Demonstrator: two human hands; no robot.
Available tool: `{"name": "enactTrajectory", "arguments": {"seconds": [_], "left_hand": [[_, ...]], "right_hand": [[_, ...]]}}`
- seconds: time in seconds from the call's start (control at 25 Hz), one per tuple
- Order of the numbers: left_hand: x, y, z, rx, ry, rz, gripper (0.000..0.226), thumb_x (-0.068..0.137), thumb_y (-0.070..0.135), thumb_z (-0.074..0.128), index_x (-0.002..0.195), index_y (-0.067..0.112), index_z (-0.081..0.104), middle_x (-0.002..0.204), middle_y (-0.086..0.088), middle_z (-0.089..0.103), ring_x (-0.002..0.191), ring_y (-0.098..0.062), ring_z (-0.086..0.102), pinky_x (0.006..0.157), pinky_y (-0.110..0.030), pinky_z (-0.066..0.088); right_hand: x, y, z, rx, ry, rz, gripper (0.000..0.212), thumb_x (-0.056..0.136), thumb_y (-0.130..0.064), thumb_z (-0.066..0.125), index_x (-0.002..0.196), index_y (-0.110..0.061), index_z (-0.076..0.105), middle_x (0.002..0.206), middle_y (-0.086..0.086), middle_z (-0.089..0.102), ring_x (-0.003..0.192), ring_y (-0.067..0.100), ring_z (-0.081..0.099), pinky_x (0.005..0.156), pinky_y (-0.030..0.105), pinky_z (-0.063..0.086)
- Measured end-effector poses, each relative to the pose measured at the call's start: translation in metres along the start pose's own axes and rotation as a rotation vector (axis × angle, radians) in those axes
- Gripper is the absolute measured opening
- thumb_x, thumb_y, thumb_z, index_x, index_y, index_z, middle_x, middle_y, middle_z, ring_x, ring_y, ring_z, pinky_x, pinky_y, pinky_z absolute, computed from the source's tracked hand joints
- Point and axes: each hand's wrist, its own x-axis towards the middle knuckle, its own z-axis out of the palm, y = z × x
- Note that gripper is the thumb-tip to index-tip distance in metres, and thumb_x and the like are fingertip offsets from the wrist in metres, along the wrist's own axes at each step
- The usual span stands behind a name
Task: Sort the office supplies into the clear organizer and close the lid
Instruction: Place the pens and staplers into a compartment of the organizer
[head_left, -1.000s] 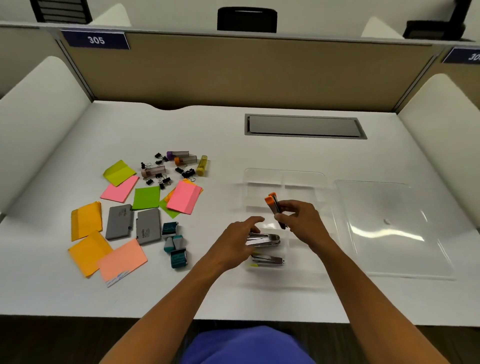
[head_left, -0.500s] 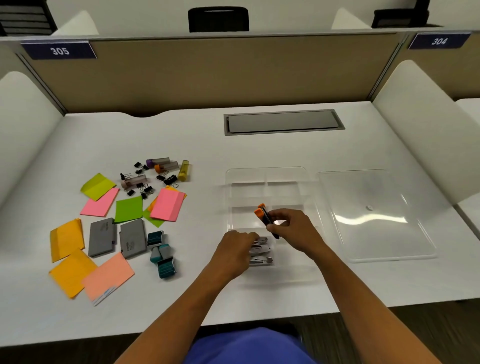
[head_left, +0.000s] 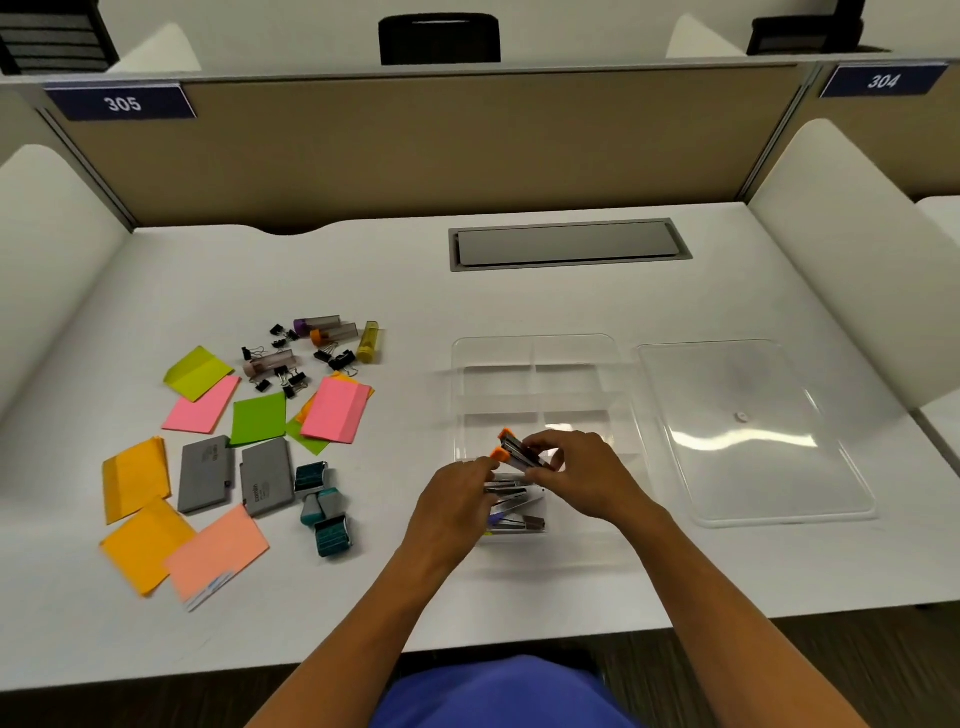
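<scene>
A clear divided organizer (head_left: 535, 353) sits right of the table's middle, its clear lid (head_left: 748, 431) lying flat to its right. My right hand (head_left: 587, 480) pinches an orange-tipped stapler (head_left: 511, 451) above the organizer's near left compartment. My left hand (head_left: 457, 501) touches the stapler's orange end with its fingertips. Under both hands, other metal staplers (head_left: 514, 512) lie in that compartment, partly hidden.
Left of the organizer lie coloured sticky notes (head_left: 335, 410), two grey cases (head_left: 208, 473), teal stamps (head_left: 322, 501), black binder clips (head_left: 283, 376) and small tubes (head_left: 369, 340). A grey cable hatch (head_left: 569, 244) is set into the table behind. White dividers flank both sides.
My right hand has lowered the orange-tipped stapler and tilted it flatter over the compartment. My left hand has risen from the metal staplers to the orange end.
</scene>
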Motion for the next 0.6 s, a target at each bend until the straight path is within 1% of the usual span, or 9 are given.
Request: {"name": "enactTrajectory", "arguments": {"seconds": [0.08,0.12,0.2,0.28,0.32,0.36,0.48,0.52,0.6], "left_hand": [[-0.004,-0.003,-0.003,-0.010,0.091,-0.041,0.032,0.092,0.023,0.062,0.124,0.020,0.057,0.116,-0.001,0.067,0.101,-0.017,0.061,0.087,-0.019,0.042],[-0.005,-0.004,-0.004,0.004,0.129,-0.052,0.030,0.091,0.026,0.063,0.120,0.021,0.058,0.112,0.001,0.067,0.100,-0.016,0.060,0.086,-0.019,0.039],[-0.006,-0.005,-0.005,0.075,0.144,-0.043,0.035,0.087,0.033,0.066,0.119,0.025,0.054,0.112,0.005,0.065,0.106,-0.016,0.053,0.090,-0.023,0.035],[-0.007,-0.003,-0.004,0.114,0.119,-0.040,0.044,0.082,0.038,0.068,0.121,0.027,0.050,0.114,0.007,0.063,0.114,-0.018,0.046,0.093,-0.029,0.035],[-0.007,-0.003,-0.003,0.112,0.125,-0.047,0.045,0.081,0.037,0.069,0.120,0.027,0.050,0.114,0.006,0.062,0.115,-0.019,0.045,0.093,-0.030,0.037],[-0.007,-0.003,-0.003,0.110,0.143,-0.055,0.044,0.081,0.033,0.070,0.119,0.027,0.050,0.114,0.006,0.062,0.115,-0.019,0.045,0.093,-0.030,0.037],[-0.006,-0.005,-0.002,0.121,0.188,-0.088,0.042,0.080,0.013,0.069,0.116,0.026,0.052,0.113,0.005,0.063,0.112,-0.019,0.049,0.091,-0.029,0.039],[-0.006,-0.006,-0.003,0.115,0.197,-0.100,0.042,0.080,0.010,0.068,0.116,0.025,0.053,0.113,0.005,0.063,0.111,-0.019,0.050,0.091,-0.029,0.040],[-0.007,-0.008,-0.005,0.096,0.211,-0.113,0.037,0.082,0.012,0.067,0.115,0.024,0.054,0.113,0.004,0.063,0.110,-0.019,0.051,0.090,-0.028,0.042]], "right_hand": [[0.001,-0.002,0.002,-0.032,-0.020,-0.019,0.040,0.082,-0.041,0.073,0.120,-0.034,0.065,0.110,-0.014,0.069,0.082,0.006,0.061,0.074,0.023,0.050],[0.002,-0.003,0.003,-0.053,-0.031,-0.022,0.039,0.083,-0.040,0.073,0.120,-0.034,0.065,0.111,-0.013,0.069,0.082,0.006,0.061,0.074,0.024,0.050],[0.002,-0.005,0.004,-0.088,-0.044,-0.021,0.037,0.085,-0.039,0.071,0.120,-0.034,0.064,0.112,-0.011,0.069,0.083,0.008,0.061,0.075,0.026,0.052],[0.002,-0.006,0.004,-0.109,-0.052,-0.025,0.035,0.086,-0.039,0.070,0.121,-0.033,0.064,0.113,-0.011,0.068,0.083,0.008,0.059,0.073,0.023,0.047],[0.002,-0.007,0.004,-0.118,-0.056,-0.028,0.035,0.087,-0.039,0.070,0.121,-0.032,0.064,0.114,-0.011,0.068,0.083,0.007,0.058,0.072,0.022,0.045],[0.001,-0.007,0.005,-0.127,-0.060,-0.031,0.034,0.087,-0.038,0.069,0.121,-0.033,0.064,0.114,-0.011,0.068,0.083,0.007,0.058,0.072,0.022,0.045],[0.000,-0.011,0.006,-0.176,-0.068,-0.050,0.033,0.089,-0.034,0.068,0.122,-0.032,0.064,0.115,-0.009,0.068,0.085,0.008,0.054,0.072,0.022,0.042],[0.000,-0.013,0.006,-0.205,-0.065,-0.069,0.033,0.090,-0.034,0.067,0.122,-0.032,0.064,0.115,-0.008,0.069,0.086,0.008,0.055,0.072,0.022,0.041],[0.001,-0.016,0.008,-0.255,-0.070,-0.113,0.032,0.091,-0.032,0.066,0.122,-0.032,0.064,0.114,-0.007,0.069,0.090,0.012,0.058,0.068,0.019,0.037]]}}
